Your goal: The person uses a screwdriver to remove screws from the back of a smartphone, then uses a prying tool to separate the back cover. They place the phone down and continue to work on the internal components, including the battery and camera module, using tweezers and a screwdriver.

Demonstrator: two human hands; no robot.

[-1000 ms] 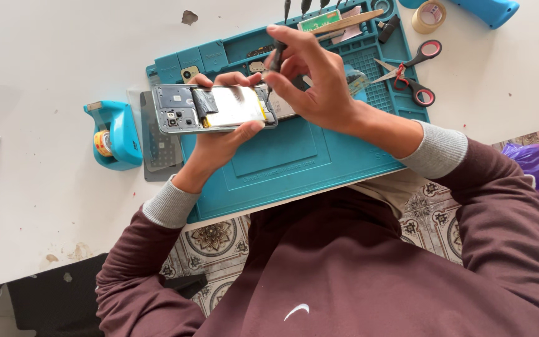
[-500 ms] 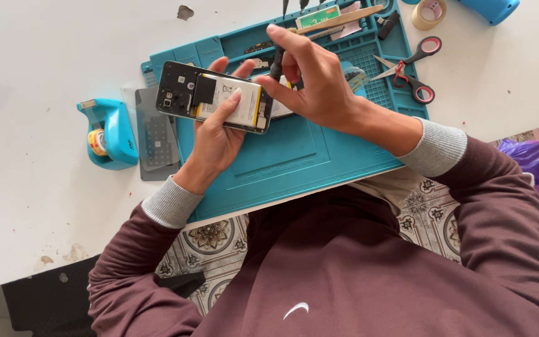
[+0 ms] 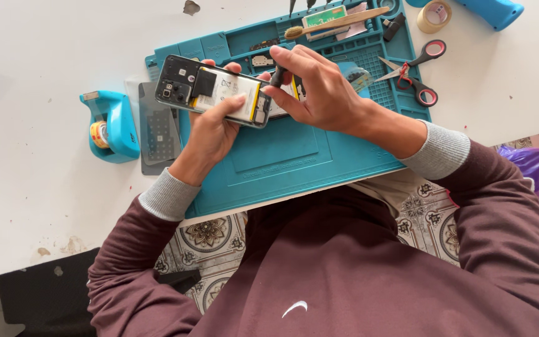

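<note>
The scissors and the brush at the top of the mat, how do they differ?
The scissors have red-and-black loop handles and lie open at the mat's right edge; the brush is a straight pale wooden stick with dark bristles, lying across the top trays. The scissors cross their blades; the brush is one piece. Neither is touched by a hand.

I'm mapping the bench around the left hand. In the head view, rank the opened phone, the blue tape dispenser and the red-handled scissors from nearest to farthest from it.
1. Opened phone: held in the left hand.
2. Blue tape dispenser: on the white table, on the left-hand side.
3. Red-handled scissors: at the mat's far right edge, beyond the right hand.
</note>
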